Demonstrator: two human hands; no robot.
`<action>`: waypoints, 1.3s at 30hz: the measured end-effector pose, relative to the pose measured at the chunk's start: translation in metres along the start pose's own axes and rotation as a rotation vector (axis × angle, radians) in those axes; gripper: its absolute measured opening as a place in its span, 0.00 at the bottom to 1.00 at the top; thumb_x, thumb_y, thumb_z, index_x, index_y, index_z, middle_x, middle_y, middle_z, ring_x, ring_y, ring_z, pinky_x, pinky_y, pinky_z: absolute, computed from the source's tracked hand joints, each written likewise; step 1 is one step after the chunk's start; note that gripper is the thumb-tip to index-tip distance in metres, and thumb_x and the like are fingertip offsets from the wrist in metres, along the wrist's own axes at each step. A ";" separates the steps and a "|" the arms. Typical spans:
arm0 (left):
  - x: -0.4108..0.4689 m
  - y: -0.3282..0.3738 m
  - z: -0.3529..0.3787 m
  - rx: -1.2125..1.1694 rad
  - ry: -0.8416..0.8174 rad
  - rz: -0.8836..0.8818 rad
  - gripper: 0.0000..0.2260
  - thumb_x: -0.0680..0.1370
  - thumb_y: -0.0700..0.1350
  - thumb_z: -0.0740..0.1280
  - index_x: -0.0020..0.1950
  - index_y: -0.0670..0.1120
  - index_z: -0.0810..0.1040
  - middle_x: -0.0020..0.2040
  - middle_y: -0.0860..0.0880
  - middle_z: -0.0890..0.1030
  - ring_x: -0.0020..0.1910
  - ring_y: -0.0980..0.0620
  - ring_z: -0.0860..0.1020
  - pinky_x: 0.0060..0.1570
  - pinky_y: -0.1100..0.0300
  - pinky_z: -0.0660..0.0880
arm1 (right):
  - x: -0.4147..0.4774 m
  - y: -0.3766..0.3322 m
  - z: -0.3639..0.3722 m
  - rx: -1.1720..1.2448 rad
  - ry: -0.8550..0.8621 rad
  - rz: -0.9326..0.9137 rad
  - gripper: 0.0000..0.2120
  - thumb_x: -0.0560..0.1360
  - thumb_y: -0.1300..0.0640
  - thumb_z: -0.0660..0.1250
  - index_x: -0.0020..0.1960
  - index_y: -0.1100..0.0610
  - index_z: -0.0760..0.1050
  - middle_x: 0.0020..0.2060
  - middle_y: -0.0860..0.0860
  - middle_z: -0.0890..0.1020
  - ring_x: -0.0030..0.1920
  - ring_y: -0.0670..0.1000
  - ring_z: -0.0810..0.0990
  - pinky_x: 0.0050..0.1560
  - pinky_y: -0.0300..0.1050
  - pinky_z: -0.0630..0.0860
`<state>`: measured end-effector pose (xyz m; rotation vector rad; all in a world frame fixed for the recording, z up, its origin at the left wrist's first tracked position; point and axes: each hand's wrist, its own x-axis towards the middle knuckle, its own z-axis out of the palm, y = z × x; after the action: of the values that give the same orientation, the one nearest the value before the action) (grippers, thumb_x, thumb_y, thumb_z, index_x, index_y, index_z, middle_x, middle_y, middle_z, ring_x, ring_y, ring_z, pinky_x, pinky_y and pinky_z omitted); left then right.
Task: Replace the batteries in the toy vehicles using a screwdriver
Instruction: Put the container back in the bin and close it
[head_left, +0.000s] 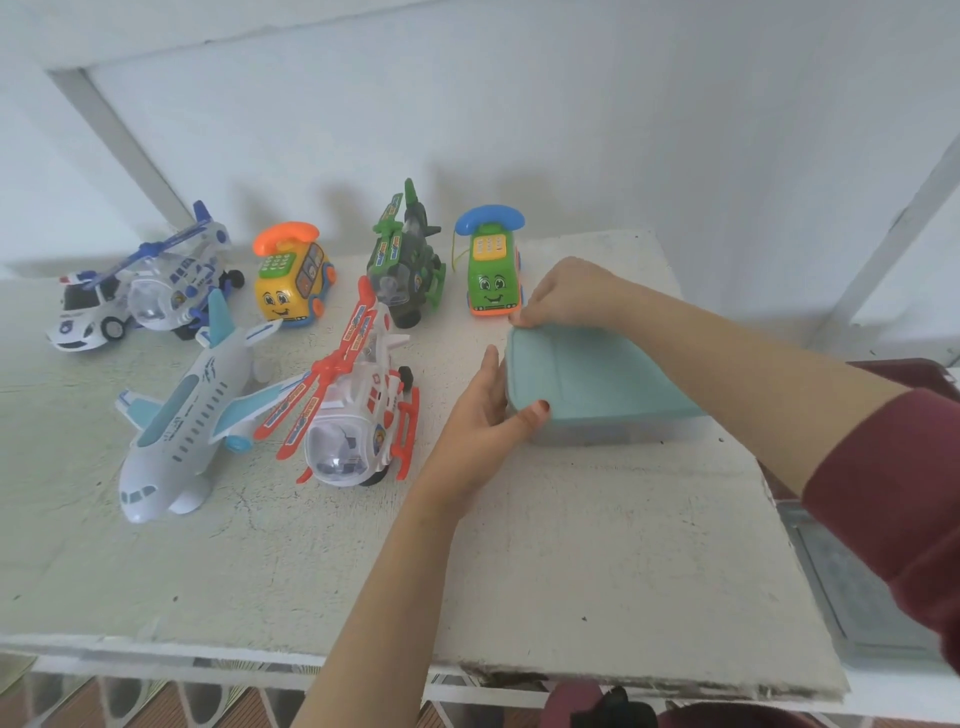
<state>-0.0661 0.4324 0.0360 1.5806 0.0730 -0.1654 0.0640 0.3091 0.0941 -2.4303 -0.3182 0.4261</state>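
Centre right, the left hand (480, 415) grips the near corner of the teal-lidded box (597, 374) while the right hand (566, 293) pinches its far edge, apparently to prise it open.

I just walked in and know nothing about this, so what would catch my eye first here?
Bright against the white table, a red-and-white helicopter and a white airplane stand nearest, left of centre. To their right, the left hand and the right hand grip two corners of a teal-lidded box.
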 end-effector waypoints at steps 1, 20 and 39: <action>0.000 -0.001 0.001 -0.011 0.017 -0.007 0.33 0.80 0.35 0.62 0.79 0.44 0.46 0.77 0.52 0.62 0.72 0.57 0.65 0.64 0.68 0.67 | -0.002 0.002 0.003 -0.053 0.045 -0.053 0.12 0.73 0.46 0.70 0.50 0.54 0.81 0.47 0.49 0.80 0.53 0.52 0.77 0.51 0.44 0.73; 0.005 -0.001 0.005 -0.161 0.128 0.017 0.27 0.83 0.31 0.50 0.79 0.48 0.47 0.75 0.48 0.66 0.71 0.49 0.68 0.68 0.58 0.67 | -0.072 0.026 0.030 -0.513 -0.029 -0.302 0.38 0.77 0.34 0.49 0.79 0.52 0.45 0.78 0.46 0.47 0.77 0.46 0.43 0.70 0.68 0.32; -0.001 0.009 0.002 0.137 0.162 -0.014 0.25 0.83 0.38 0.58 0.79 0.47 0.56 0.72 0.52 0.70 0.62 0.63 0.68 0.51 0.77 0.65 | -0.126 0.098 0.004 -0.511 0.687 0.238 0.24 0.81 0.43 0.52 0.48 0.62 0.74 0.35 0.55 0.74 0.41 0.59 0.74 0.41 0.49 0.66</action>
<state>-0.0662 0.4301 0.0451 1.7286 0.2028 -0.0537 -0.0410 0.1951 0.0570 -2.9342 0.1903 -0.4599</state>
